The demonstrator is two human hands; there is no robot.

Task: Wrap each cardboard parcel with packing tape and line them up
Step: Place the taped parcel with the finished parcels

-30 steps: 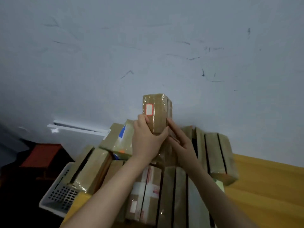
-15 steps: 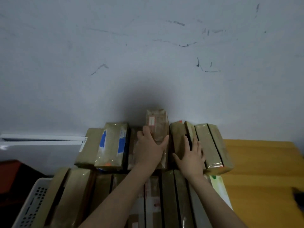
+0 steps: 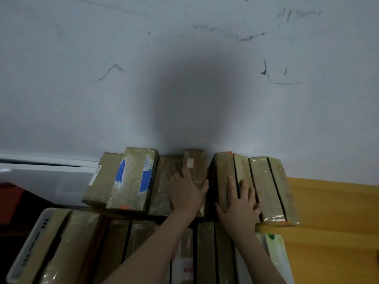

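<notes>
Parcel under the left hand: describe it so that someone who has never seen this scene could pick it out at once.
Along the foot of the grey wall lies a row of taped parcels. The parcel sits mid-row, under the left hand. It alone bears a small white, red-edged label near its far end.

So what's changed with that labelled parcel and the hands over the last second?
The labelled parcel went from being held up in both hands down into the back row against the wall. The left hand now lies flat on it. The right hand let go and rests flat on the neighbouring parcel. The blue-taped parcel and the front row stayed put.
</notes>
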